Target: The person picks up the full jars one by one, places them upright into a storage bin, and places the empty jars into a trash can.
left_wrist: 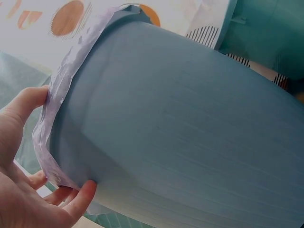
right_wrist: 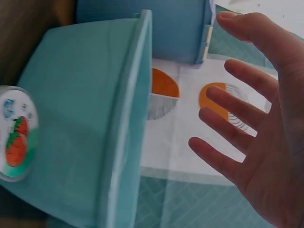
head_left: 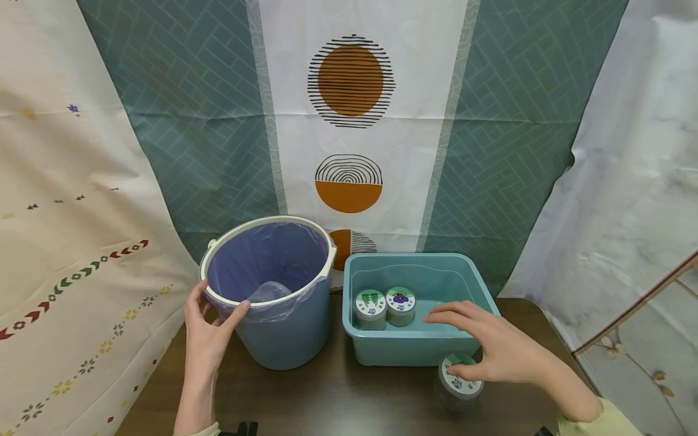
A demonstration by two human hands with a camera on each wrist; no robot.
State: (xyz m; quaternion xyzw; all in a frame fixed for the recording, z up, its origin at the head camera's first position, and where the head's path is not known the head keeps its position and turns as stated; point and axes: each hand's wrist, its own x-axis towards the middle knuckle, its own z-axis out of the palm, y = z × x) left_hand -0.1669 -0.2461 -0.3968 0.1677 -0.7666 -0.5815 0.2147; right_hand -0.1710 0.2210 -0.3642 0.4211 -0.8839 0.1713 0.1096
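Observation:
A blue bucket (head_left: 289,339) with a cream rim and a clear plastic liner (left_wrist: 57,102) stands at the left. My left hand (head_left: 209,339) holds its near left rim, thumb and fingers spread along the edge over the liner. My right hand (head_left: 491,345) hovers with parted fingers near the front right of a teal bin (head_left: 403,351). Under its thumb, a round lidded jar (head_left: 455,396) stands on the table before the bin; its label (right_wrist: 18,147) shows red-orange produce with green tops. My right hand holds nothing.
Inside the bin stand two similar jars, one with a green picture (head_left: 369,306) and one with a purple picture (head_left: 400,303). Everything is on a dark brown table (head_left: 327,399). A patterned cloth (head_left: 354,139) hangs behind, with pale cloths on both sides.

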